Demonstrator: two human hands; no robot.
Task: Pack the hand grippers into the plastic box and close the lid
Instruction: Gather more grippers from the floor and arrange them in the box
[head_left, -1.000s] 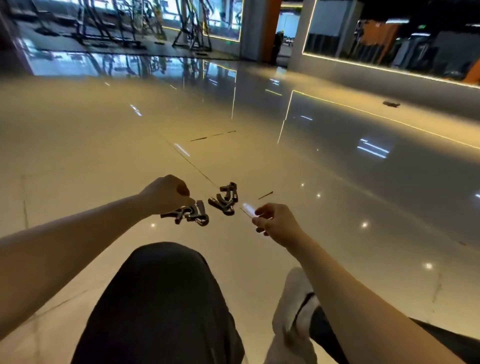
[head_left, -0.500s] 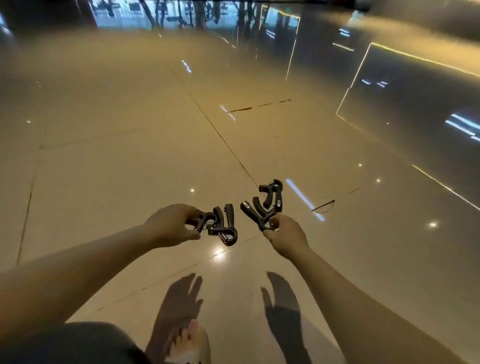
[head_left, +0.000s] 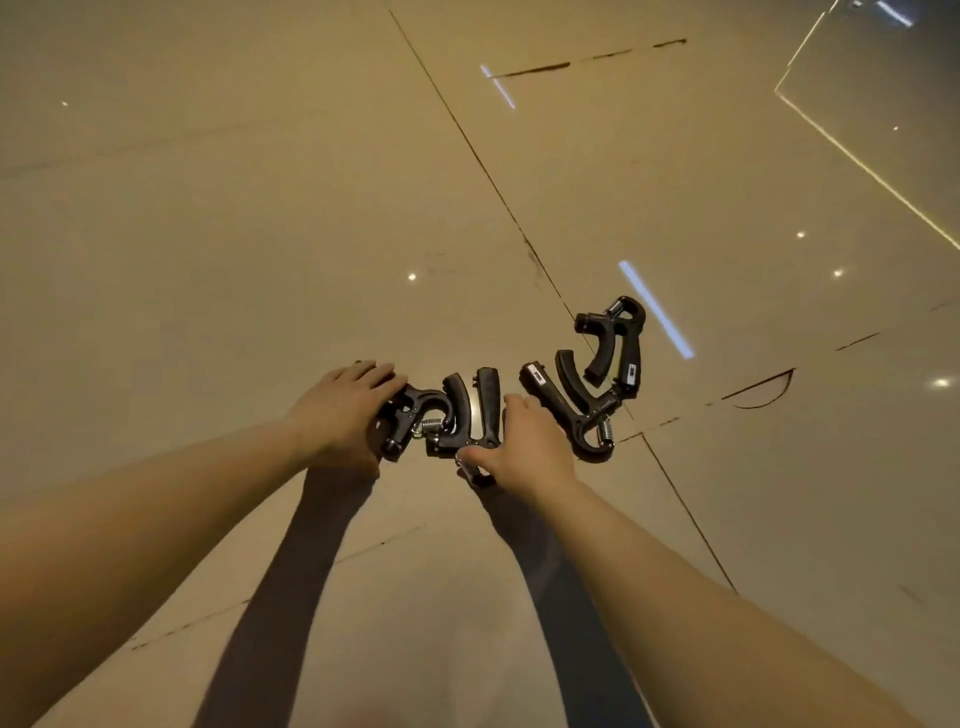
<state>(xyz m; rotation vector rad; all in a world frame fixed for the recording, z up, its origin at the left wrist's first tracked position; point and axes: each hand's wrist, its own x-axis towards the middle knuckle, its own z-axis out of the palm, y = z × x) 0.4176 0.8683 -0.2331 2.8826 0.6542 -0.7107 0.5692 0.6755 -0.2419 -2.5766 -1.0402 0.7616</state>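
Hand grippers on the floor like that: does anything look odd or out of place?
Nothing looks broken. Four black hand grippers lie jumbled on the glossy floor, pointing different ways, the left hand on one, the right hand gripping the next. The plastic box meant for them is not in view.

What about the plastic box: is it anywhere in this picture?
No, the view shows the floor, hand grippers, the left hand and the right hand, but no box.

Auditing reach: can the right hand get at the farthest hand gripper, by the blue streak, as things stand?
Probably yes: the farthest hand gripper lies uncovered on the floor beyond the right hand, though it must first let go of the nearer gripper.
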